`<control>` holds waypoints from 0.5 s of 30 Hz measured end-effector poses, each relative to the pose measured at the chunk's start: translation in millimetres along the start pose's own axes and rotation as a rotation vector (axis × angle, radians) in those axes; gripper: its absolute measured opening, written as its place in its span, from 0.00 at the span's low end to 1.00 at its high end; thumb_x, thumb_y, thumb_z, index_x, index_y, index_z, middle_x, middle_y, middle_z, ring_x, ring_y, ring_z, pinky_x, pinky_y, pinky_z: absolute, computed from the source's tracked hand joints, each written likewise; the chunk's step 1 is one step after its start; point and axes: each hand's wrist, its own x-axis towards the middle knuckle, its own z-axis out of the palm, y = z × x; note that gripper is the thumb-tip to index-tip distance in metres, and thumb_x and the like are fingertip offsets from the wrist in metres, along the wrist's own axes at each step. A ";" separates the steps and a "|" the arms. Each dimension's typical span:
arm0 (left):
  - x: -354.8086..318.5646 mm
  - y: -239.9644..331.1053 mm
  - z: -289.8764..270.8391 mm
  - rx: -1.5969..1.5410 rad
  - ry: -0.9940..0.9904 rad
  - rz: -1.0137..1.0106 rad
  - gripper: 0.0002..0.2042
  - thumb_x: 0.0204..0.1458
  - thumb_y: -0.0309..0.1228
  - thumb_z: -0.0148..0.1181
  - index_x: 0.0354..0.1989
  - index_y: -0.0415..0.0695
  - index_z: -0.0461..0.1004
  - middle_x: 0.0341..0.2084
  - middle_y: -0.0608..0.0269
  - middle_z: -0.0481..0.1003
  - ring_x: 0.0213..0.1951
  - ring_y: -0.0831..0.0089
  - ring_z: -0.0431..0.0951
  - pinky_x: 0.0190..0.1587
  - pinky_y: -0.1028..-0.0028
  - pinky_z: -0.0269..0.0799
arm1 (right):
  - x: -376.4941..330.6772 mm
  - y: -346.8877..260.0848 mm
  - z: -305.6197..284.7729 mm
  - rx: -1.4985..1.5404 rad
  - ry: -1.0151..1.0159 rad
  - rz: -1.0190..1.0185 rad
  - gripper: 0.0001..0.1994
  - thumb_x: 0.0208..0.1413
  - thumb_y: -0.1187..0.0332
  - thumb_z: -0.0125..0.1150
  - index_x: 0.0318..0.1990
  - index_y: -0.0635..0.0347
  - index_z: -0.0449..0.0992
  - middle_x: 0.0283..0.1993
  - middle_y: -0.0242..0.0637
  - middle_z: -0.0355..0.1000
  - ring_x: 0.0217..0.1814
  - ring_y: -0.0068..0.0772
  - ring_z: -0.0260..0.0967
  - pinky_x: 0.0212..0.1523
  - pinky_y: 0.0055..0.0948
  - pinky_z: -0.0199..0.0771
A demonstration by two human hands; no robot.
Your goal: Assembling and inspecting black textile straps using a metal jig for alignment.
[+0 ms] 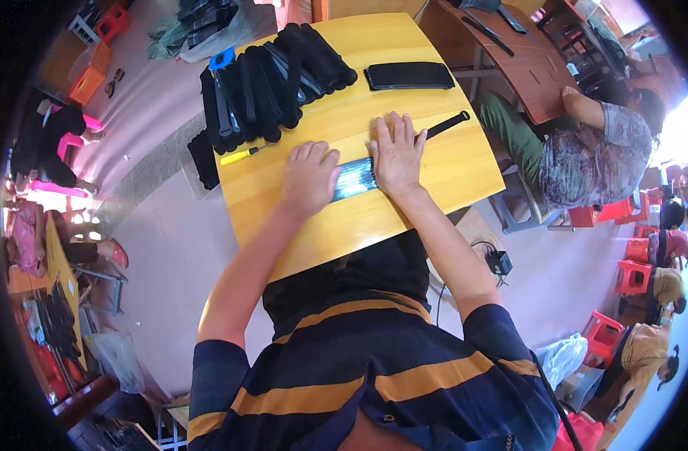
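A shiny, clear-wrapped dark strip [354,180] lies flat on the yellow table [314,244] between my two hands. Palm down at its left end rests my left hand [310,177], with the fingers slightly bent and the thumb along the strip. My right hand [397,158] lies flat over the strip's right end, fingers stretched out. From beside its fingers a black strap [449,125] with a slotted end sticks out to the right. What is under both palms is hidden. Nearest to my left hand is a yellow-handled tool [239,156].
Bundled black straps [272,86] are heaped at the table's far left, with a blue object [222,59] on them. A flat black stack [409,76] lies far right. A seated person [584,161] is at the brown table [509,64]. A black adapter [500,262] sits below right.
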 end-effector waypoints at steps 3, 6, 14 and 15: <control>-15.3 -14.8 -3.8 -0.069 0.012 -0.041 0.13 0.55 0.33 0.62 0.48 0.44 0.78 0.50 0.55 0.74 0.58 0.54 0.71 0.61 0.55 0.65 | 0.0 -0.7 -2.9 0.005 -0.017 0.020 0.25 0.64 0.61 0.56 0.67 0.57 0.65 0.72 0.51 0.54 0.79 0.61 0.43 0.72 0.77 0.39; -27.1 -23.1 -7.3 -0.085 0.043 -0.050 0.13 0.55 0.31 0.61 0.49 0.44 0.78 0.51 0.54 0.74 0.57 0.53 0.72 0.60 0.56 0.67 | 0.7 4.8 -5.8 -0.005 -0.039 0.034 0.26 0.64 0.60 0.56 0.68 0.57 0.64 0.73 0.52 0.54 0.79 0.62 0.43 0.72 0.77 0.39; -87.4 -17.4 -57.6 -0.091 0.181 -0.162 0.16 0.55 0.21 0.58 0.53 0.38 0.74 0.53 0.47 0.74 0.56 0.47 0.73 0.61 0.55 0.68 | -7.7 53.4 -17.6 -0.082 -0.002 0.086 0.28 0.65 0.55 0.56 0.69 0.58 0.63 0.74 0.55 0.53 0.79 0.60 0.45 0.74 0.69 0.43; -95.8 -10.5 -67.2 -0.101 0.183 -0.156 0.16 0.55 0.21 0.58 0.53 0.38 0.74 0.53 0.47 0.74 0.56 0.47 0.73 0.61 0.55 0.68 | -12.1 60.4 -19.1 -0.092 0.001 0.092 0.28 0.65 0.55 0.56 0.69 0.58 0.63 0.74 0.55 0.53 0.79 0.60 0.45 0.74 0.69 0.43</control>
